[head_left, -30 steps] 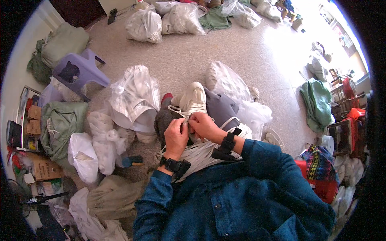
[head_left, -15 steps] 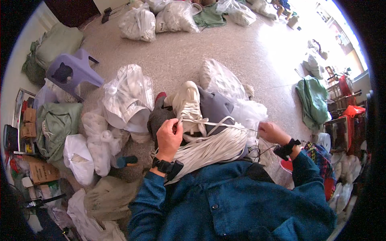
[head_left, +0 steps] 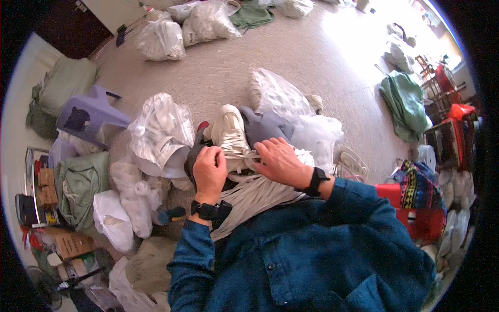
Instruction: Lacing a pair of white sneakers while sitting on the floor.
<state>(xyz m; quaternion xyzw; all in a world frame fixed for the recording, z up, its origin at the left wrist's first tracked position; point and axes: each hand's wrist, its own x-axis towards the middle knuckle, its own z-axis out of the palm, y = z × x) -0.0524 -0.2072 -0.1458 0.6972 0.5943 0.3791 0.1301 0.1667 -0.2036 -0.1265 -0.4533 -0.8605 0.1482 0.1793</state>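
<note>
"Shoe orientation, as shown?"

"The cream shoe (head_left: 231,120) lies before me, toe to 12 o'clock, laced front upward. I judge it is set thus so that both rows of eyelets face my hands."

"And the grip?"

"My left hand (head_left: 210,174), at the shoe's 7 o'clock, is closed, fingers curled inward, apparently on a flat white lace (head_left: 240,155). My right hand (head_left: 285,164), at 4 o'clock, has its fingers bent and partly spread beside that lace; whether they pinch it I cannot tell."

"Materials and shapes?"

"Toe smooth and rounded. At 5 o'clock, a lace bundle (head_left: 254,200) of slender, pale strands fans toward my blue woven shirt (head_left: 306,255), probably laid there for short reach. Grey cloth (head_left: 273,125), softly folded, lies just beside the shoe at 3 o'clock. Thin, crinkled plastic forms a clear bag (head_left: 163,130) at 9 o'clock and a second bag (head_left: 285,91) at 2 o'clock, pale shapes showing through."
</note>
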